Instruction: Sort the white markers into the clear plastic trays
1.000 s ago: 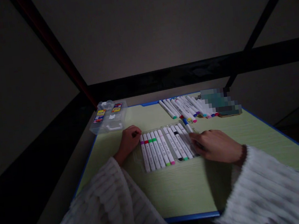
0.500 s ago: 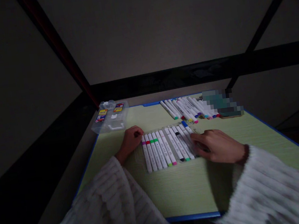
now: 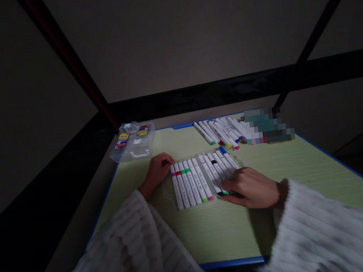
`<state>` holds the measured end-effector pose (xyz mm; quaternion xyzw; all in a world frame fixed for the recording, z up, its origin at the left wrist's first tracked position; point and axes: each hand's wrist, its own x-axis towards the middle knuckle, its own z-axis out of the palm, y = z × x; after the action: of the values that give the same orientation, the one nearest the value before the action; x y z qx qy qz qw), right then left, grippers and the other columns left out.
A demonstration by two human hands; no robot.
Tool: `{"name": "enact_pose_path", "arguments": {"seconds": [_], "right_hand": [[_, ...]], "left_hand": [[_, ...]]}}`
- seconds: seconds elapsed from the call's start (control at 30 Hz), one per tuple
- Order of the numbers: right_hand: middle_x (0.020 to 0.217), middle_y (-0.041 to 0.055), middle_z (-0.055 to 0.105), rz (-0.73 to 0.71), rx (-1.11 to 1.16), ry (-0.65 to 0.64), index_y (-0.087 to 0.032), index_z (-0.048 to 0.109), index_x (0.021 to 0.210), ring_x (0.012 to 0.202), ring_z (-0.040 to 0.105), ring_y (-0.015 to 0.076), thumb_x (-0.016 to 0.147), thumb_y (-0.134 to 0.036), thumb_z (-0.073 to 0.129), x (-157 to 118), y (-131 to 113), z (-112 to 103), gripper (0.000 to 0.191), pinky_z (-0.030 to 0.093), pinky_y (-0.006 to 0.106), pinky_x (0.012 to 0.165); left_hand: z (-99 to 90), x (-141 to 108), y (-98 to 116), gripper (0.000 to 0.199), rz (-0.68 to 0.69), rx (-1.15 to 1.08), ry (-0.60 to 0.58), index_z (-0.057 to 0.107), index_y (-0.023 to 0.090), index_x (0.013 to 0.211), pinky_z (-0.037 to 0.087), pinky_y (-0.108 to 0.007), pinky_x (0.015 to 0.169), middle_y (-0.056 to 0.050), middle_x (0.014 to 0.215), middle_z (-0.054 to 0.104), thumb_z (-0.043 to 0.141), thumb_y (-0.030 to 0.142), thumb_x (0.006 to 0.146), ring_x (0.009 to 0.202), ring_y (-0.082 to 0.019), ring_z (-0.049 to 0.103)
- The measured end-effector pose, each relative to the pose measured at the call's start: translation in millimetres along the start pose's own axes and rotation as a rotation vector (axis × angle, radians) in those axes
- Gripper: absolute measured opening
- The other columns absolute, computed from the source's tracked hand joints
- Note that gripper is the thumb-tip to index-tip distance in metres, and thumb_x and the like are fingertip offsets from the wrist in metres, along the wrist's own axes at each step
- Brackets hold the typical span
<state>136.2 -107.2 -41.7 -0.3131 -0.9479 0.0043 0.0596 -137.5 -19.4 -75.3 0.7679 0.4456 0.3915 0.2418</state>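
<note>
Several white markers with coloured bands (image 3: 187,186) lie side by side in a clear plastic tray at the middle of the table. To their right, a second group of white markers (image 3: 212,167) rests in the tray, one with a blue cap (image 3: 223,150). My left hand (image 3: 159,167) has its fingers curled at the tray's upper left corner; what they grip, if anything, is too small to tell. Over the lower ends of the right group is my right hand (image 3: 250,187), thumb and fingers drawn close around the marker ends. Its fingertips partly hide what they touch.
A clear plastic case (image 3: 134,142) with coloured labels sits at the table's back left. More white markers (image 3: 222,132) lie in a loose pile at the back, beside a pixelated greenish object (image 3: 268,126). The pale green table (image 3: 227,236) has a blue edge.
My right hand has moved left and towards me, from the right side of the right marker group to its lower ends. My left hand stays at the tray's corner.
</note>
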Motion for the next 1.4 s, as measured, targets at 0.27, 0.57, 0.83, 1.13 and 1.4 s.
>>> {"name": "enact_pose_path", "arguments": {"seconds": [0.27,0.57,0.83,1.13,1.4], "right_hand": [[0.055,0.0007,0.055,-0.011,-0.032,0.038,-0.016,0.055,0.074,0.047,0.042,0.0106,0.087,-0.035,0.042,2,-2,5,0.026,0.013,0.029,0.051],[0.061,0.0016,0.058,-0.025,-0.064,0.161,-0.016,0.055,0.075,0.052,0.049,0.0116,0.089,-0.034,0.039,7,-4,12,0.028,0.024,0.028,0.054],[0.059,0.0019,0.057,-0.11,-0.1,0.281,-0.015,0.055,0.071,0.053,0.049,0.0121,0.091,-0.031,0.033,4,-1,12,0.034,0.03,0.029,0.056],[0.052,-0.0002,0.05,-0.236,-0.158,0.411,-0.017,0.05,0.06,0.05,0.044,0.0114,0.09,-0.02,0.034,-16,10,12,0.034,0.03,0.027,0.056],[0.053,-0.0009,0.05,-0.193,-0.076,0.448,-0.017,0.049,0.061,0.05,0.043,0.011,0.089,-0.021,0.036,-16,21,17,0.031,0.03,0.027,0.055]], "left_hand": [[1.5,1,0,0.021,-0.065,0.035,0.043,0.054,0.014,0.055,0.043,-0.023,0.064,-0.001,0.069,0.059,0.041,-0.003,0.056,0.068,-0.011,0.054],[1.3,5,-5,0.02,-0.172,0.046,0.154,0.059,0.014,0.06,0.044,-0.023,0.065,0.0,0.069,0.061,0.044,0.002,0.061,0.069,-0.011,0.056],[-1.3,8,4,0.017,-0.158,-0.025,0.258,0.06,0.014,0.062,0.046,-0.022,0.064,0.0,0.072,0.061,0.046,0.004,0.059,0.071,-0.011,0.057],[31.6,59,50,0.01,-0.165,-0.296,0.123,0.061,0.013,0.064,0.046,-0.024,0.071,-0.002,0.07,0.064,0.053,0.009,0.063,0.071,-0.012,0.058],[71.1,65,39,0.024,-0.167,-0.187,0.005,0.063,0.012,0.064,0.041,-0.02,0.059,0.0,0.066,0.06,0.044,-0.003,0.061,0.058,-0.008,0.052]]}}
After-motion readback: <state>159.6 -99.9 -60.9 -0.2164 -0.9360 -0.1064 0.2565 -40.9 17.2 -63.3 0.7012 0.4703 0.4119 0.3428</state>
